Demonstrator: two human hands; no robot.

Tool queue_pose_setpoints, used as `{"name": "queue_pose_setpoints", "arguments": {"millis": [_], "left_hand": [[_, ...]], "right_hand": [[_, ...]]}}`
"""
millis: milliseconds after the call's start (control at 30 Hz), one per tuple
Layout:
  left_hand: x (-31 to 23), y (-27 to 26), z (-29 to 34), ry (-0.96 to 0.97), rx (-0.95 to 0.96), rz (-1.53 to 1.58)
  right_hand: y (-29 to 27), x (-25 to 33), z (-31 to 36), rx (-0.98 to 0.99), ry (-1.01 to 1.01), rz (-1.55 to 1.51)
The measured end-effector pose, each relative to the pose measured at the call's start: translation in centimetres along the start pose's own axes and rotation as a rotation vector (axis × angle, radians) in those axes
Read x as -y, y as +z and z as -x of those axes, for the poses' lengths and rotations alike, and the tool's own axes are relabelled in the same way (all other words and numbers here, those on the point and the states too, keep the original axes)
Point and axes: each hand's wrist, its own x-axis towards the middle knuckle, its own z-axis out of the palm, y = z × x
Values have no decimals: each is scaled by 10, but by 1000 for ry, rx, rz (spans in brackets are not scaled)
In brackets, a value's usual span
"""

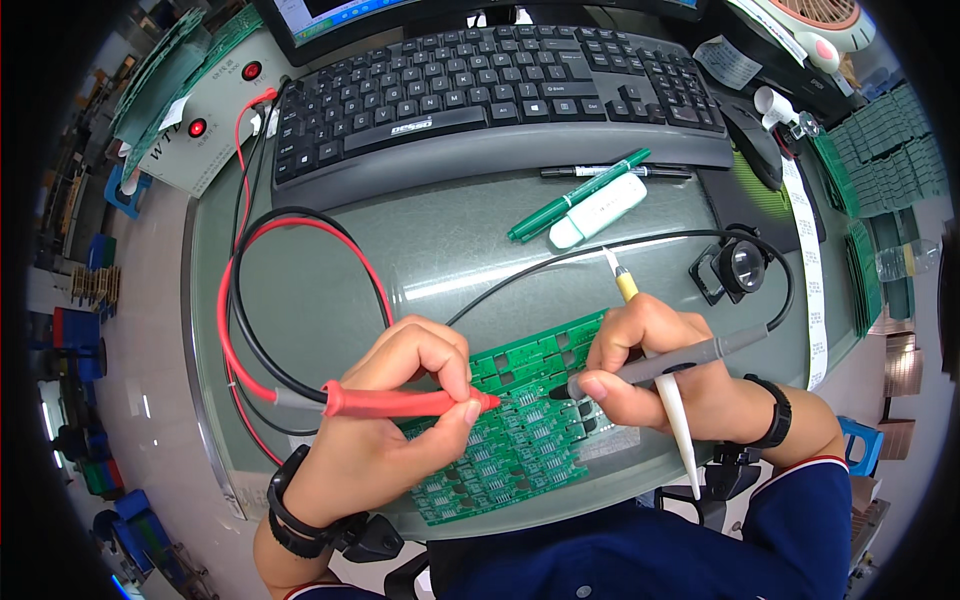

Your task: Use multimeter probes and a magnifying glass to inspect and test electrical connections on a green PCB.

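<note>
My left hand [405,420] pinches a red test probe [400,402], its tip over the upper middle of a green circuit board panel [490,465]. Opposite it, my right hand [665,370] is closed round a dark grey test probe [655,365] whose black tip points left at the same board. A slim white pen-like tool with a yellow band [678,425] is also held in the right hand, slanting across the palm. Both probe tips are close together; whether they touch the board I cannot tell. The panel lies on the table and carries rows of repeated small circuits.
Behind the hands are a black keyboard [480,95], a green marker [575,197], a white correction-fluid-like bottle [598,211] and a small magnifier [742,267]. Red and black cables [232,300] loop on the left toward a grey tester box [215,115]. A mouse [752,145] and stacked green boards [890,150] stand right.
</note>
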Motion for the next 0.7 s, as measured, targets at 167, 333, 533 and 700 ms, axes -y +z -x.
{"name": "queue_pose_setpoints", "arguments": {"millis": [167, 333, 533, 700], "left_hand": [[-1, 1, 2, -36, 29, 106], [-25, 4, -1, -170, 199, 268], [-25, -2, 10, -285, 200, 384], [-18, -13, 7, -71, 321, 379]], "right_hand": [[-3, 4, 0, 6, 12, 42], [-4, 27, -17, 66, 189, -73], [-8, 53, -16, 192, 373, -187], [-4, 36, 6, 208, 69, 75]]}}
